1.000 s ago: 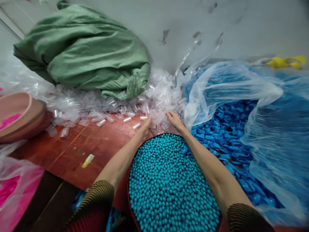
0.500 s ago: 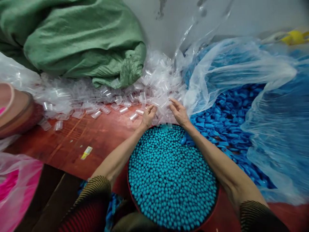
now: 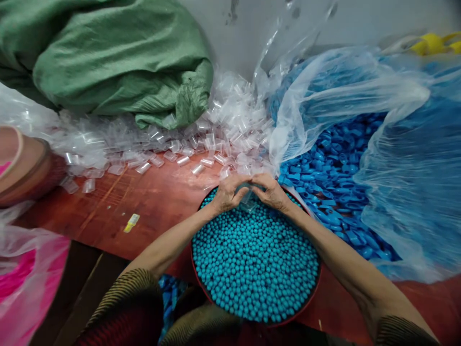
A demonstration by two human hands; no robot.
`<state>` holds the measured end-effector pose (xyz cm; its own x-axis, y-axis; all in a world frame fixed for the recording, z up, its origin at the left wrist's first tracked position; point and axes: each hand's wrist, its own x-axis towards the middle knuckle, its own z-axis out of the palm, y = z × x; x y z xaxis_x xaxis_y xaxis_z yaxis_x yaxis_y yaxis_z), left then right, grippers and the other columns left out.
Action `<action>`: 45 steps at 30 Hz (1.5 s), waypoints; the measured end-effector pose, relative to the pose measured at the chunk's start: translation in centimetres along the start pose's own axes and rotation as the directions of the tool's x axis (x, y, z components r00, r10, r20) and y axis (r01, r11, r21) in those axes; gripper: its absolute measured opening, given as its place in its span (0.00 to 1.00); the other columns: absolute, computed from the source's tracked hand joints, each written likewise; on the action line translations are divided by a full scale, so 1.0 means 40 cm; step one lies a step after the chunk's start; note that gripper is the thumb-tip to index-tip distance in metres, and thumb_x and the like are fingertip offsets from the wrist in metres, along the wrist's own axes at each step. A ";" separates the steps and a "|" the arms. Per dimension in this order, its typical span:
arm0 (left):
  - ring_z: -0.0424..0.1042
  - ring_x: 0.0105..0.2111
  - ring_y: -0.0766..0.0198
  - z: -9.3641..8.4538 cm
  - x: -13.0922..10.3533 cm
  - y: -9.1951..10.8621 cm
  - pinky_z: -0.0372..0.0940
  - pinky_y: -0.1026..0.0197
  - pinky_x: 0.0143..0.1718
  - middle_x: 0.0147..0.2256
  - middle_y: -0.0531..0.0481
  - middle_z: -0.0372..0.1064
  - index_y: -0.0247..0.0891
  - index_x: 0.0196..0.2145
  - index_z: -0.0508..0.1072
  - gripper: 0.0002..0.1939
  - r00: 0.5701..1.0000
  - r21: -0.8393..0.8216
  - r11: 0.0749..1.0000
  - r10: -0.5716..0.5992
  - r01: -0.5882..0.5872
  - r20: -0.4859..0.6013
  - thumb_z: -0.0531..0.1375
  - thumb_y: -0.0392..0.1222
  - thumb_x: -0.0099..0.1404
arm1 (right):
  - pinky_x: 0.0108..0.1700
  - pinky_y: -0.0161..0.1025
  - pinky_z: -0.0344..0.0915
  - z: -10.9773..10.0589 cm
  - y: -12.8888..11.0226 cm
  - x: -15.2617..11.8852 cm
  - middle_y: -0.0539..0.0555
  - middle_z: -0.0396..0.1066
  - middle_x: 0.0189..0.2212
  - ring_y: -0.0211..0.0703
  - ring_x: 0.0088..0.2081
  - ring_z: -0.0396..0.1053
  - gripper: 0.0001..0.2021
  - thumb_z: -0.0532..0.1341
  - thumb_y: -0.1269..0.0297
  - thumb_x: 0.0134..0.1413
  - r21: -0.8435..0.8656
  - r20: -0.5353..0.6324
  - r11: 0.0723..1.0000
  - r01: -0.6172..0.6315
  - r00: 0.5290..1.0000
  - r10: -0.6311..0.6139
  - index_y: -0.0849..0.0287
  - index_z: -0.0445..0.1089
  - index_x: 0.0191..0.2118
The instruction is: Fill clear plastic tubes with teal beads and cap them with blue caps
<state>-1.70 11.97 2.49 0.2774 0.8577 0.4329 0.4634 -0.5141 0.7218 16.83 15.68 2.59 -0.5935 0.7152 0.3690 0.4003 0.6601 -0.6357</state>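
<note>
My left hand (image 3: 229,193) and my right hand (image 3: 271,193) meet over the far side of a round basin filled with turquoise beads (image 3: 255,269). Both hands have their fingers curled, fingertips nearly touching. Between and just below them shows a clear plastic piece (image 3: 248,205), pinched by the fingers; how many pieces they hold is partly hidden. Right behind the hands lies a heap of short clear plastic tubes (image 3: 234,129). To the right of the basin, near my right forearm, is a pile of glossy blue plastic parts (image 3: 324,178).
A thin translucent bag (image 3: 396,144) surrounds the blue parts. A large green sack (image 3: 122,67) rests behind the clear pieces. At left are a stacked pink tub (image 3: 27,168) and a bag with bright pink contents (image 3: 32,283). A small yellow-and-white item (image 3: 131,223) lies on the reddish tabletop (image 3: 97,211).
Both hands have come back from the clear heap to over the basin's far side and closed together, bringing clear plastic with them. The camera view has shifted slightly.
</note>
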 end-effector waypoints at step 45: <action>0.69 0.44 0.58 -0.001 -0.251 0.210 0.64 0.55 0.47 0.41 0.44 0.69 0.37 0.41 0.66 0.08 0.958 0.119 0.964 -0.251 0.236 0.136 0.54 0.35 0.62 | 0.41 0.43 0.67 0.042 -0.228 -0.281 0.59 0.71 0.38 0.48 0.39 0.70 0.14 0.54 0.68 0.58 -0.256 -0.020 0.923 -0.286 0.957 0.291 0.60 0.67 0.49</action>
<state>-0.63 -0.96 4.24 0.2636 0.9512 0.1605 0.6125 -0.2935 0.7340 18.69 1.23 3.11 -0.4371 0.8808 0.1820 0.7180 0.4636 -0.5192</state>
